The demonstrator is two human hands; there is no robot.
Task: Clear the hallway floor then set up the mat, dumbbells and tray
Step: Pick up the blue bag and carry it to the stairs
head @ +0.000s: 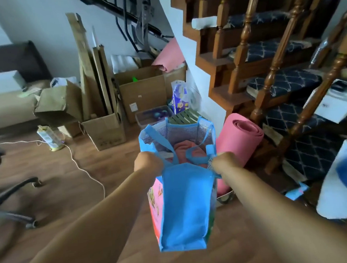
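You are holding a blue tote bag (184,203) out in front of you with both arms stretched forward. Your left hand (148,163) is closed around the bag's rim at its left side, and your right hand (225,162) is closed on the rim at its right side, so the mouth is pulled open between them. The lining is silvery, and some reddish cloth (183,151) lies inside with one blue handle loop draped over it. The bag's left face is pink with printed pictures.

The rolled pink mat (239,138) lies just right of the bag, leaning against the foot of the wooden staircase (272,78), its spiral end facing up and toward you. A second pink roll (168,56) sits farther back on top of the cardboard boxes (142,92) stacked along the far wall. A white cable (82,169) snakes over the wooden floor (69,191) at the left, near the legs of an office chair (9,196). You cannot make out dumbbells or a tray for certain.
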